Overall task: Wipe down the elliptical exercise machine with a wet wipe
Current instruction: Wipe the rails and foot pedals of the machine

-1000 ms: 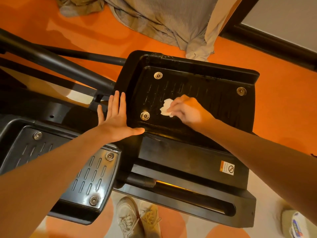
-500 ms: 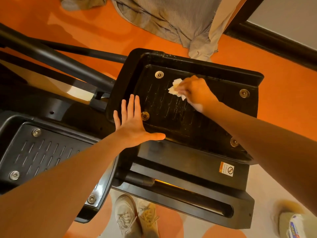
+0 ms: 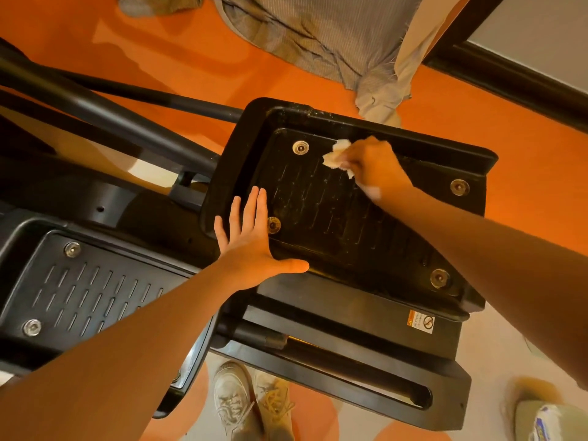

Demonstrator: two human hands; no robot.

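The black right foot pedal [image 3: 331, 214] of the elliptical fills the middle of the view, ribbed, with a silver bolt at each corner. My right hand [image 3: 372, 165] grips a crumpled white wet wipe [image 3: 337, 157] and presses it on the pedal's far edge, near the far-left bolt. My left hand [image 3: 251, 237] lies flat with straight fingers on the pedal's near-left rim. The left foot pedal [image 3: 86, 288] sits lower at the left, under my left forearm.
Black frame bars [image 3: 105, 122] run from the upper left to the pedals. A rear base rail [image 3: 366, 374] with a warning sticker lies below. Grey cloth [image 3: 318, 39] hangs at top. Shoes [image 3: 251, 405] stand at the bottom and a wipes pack [image 3: 547, 421] lies bottom right.
My right hand has carried the wipe from the pedal's near-left bolt up to its far edge and a little rightward. My left hand has slid right along the pedal's rim.
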